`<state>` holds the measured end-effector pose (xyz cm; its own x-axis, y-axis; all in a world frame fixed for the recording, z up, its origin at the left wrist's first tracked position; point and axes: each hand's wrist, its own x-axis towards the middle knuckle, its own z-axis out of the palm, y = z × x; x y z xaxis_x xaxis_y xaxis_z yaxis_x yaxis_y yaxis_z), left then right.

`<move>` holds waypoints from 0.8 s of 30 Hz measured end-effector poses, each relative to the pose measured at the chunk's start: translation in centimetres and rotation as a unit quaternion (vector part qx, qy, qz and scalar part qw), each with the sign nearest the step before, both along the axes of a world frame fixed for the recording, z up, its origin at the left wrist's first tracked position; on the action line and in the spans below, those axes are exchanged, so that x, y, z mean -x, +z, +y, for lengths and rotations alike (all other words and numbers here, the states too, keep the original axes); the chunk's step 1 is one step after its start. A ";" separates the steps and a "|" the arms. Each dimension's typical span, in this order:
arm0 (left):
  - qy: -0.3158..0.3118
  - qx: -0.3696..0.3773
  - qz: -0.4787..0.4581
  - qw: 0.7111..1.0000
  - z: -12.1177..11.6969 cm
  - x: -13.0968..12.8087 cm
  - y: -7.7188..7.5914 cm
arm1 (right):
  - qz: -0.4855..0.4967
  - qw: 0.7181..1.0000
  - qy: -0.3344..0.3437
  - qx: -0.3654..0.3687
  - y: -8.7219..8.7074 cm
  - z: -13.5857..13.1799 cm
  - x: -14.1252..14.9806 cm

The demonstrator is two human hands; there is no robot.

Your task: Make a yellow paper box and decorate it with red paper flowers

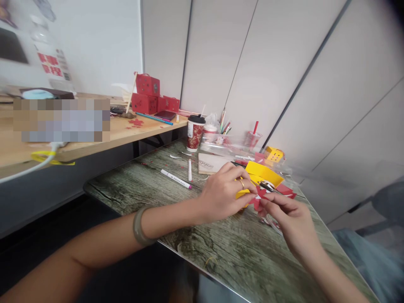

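Note:
Between my two hands is a small red paper cutout (258, 201) with a white patch on it. My left hand (225, 189), with a ring and a bangle on that arm, pinches its left side. My right hand (285, 210) pinches the right side between thumb and fingers. Just behind the hands lie folded yellow paper (264, 173), a pair of dark scissors (267, 187) partly covered, and red paper (286, 191). A round, pale roll (274, 224), perhaps tape, shows partly under my right hand.
A marker (176, 179), a white pen (190, 170) and a notepad (210, 163) lie left of the hands. Behind stand a lidded paper cup (195, 132) and a yellow box (274, 155). Red boxes (145, 94) sit on a wooden desk (123, 134) at the left.

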<state>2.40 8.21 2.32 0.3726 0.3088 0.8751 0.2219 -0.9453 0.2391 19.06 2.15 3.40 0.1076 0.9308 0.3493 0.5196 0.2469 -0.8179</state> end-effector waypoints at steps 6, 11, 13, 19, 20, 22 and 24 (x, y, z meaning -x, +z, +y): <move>0.020 -0.080 0.031 0.996 -0.2 0.0 -0.3 | -0.028 0.998 -0.026 -0.057 -0.1 -0.2 0.2; 0.017 -0.098 0.036 0.994 -0.2 -0.1 -0.3 | -0.079 0.991 -0.027 -0.101 -0.8 -0.5 0.1; 0.016 -0.104 0.031 0.994 -0.2 -0.2 -0.4 | -0.104 0.987 -0.028 -0.123 -0.9 -0.6 0.1; 0.017 -0.115 0.031 0.993 -0.1 -0.2 -0.6 | -0.177 0.968 -0.024 -0.177 -0.9 -0.8 0.2; 0.020 -0.117 0.030 0.993 0.0 -0.2 -0.6 | -0.187 0.965 -0.021 -0.181 -0.9 -0.8 0.2; 0.021 -0.120 0.027 0.992 0.0 -0.2 -0.6 | -0.201 0.961 -0.017 -0.188 -0.9 -0.8 0.2; 0.018 -0.121 0.024 0.992 0.0 -0.2 -0.6 | -0.208 0.959 -0.014 -0.191 -1.0 -0.8 0.2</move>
<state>2.64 8.23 1.70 0.4092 0.1046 0.9064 0.2615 -0.9652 -0.0067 18.82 1.36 2.44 -0.0922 0.7249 0.6827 0.7916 0.4692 -0.3913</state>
